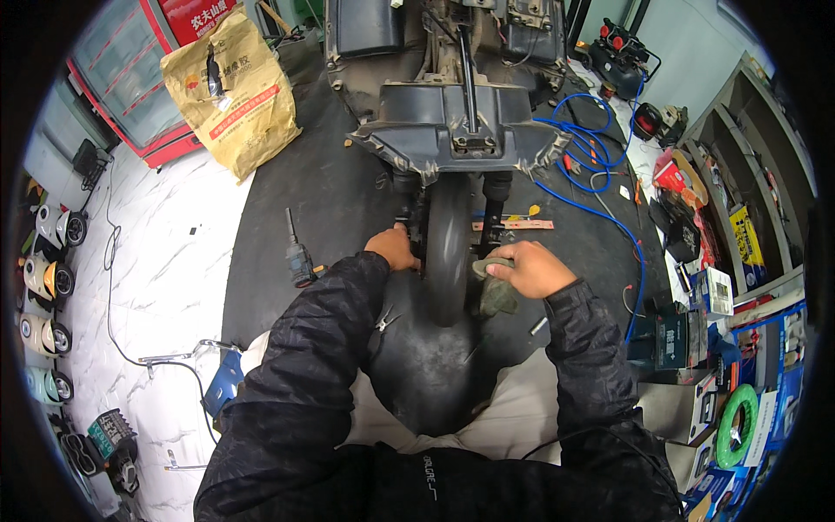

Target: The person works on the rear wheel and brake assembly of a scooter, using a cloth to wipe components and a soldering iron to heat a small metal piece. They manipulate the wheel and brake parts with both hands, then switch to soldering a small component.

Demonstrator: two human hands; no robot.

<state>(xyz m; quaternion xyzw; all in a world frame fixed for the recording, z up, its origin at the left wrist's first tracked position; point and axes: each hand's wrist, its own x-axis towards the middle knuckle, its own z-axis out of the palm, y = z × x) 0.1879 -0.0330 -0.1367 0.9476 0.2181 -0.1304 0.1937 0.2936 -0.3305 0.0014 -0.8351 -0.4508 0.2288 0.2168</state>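
A scooter's dark underbody [465,130] fills the upper middle, with its black wheel [448,252] pointing toward me. My left hand [391,246] is at the left side of the hub, fingers curled round a part there, partly hidden. My right hand [532,270] grips a grey-green cloth [497,297] beside the wheel's right side, near the fork leg [493,209]. A power tool [300,265] lies left of my left arm, and pliers [384,322] lie below it. A pink strip [522,224] and a small metal cylinder [539,326] lie to the right.
A dark mat [261,270] covers the work area. Around it are a yellow sack [230,130], a red-framed glass cabinet [122,78], blue hose [617,222], an air compressor [613,65], shelving [739,165], boxes [709,291], a green coil [739,422] and several small wheeled vehicles [48,278].
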